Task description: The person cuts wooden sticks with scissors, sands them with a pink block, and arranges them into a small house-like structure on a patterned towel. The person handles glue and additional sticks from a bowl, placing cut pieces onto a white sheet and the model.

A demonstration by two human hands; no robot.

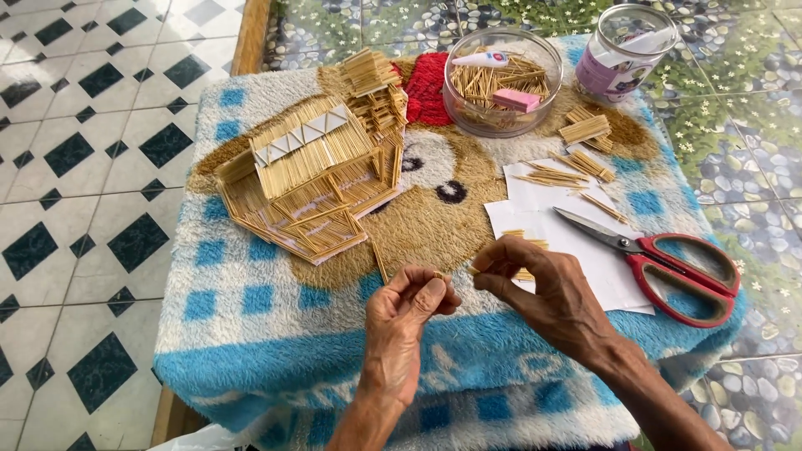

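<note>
Pinch the short stick (440, 274) firmly in your left hand (407, 311) (fingertips closed on it); your right hand (543, 288), at three o'clock, pinches another small piece.

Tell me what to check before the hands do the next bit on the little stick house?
1. Left hand pinches a small stick piece: ok.
2. Right hand fingertips pinch something: cannot tell what.
3. Scissors lie shut on the paper, clear of the hands: ok.
4. Stick house sits flat on the blanket: ok.
5. Bowl has spare sticks: ok.
6. Glue is ready: cannot tell.
</note>
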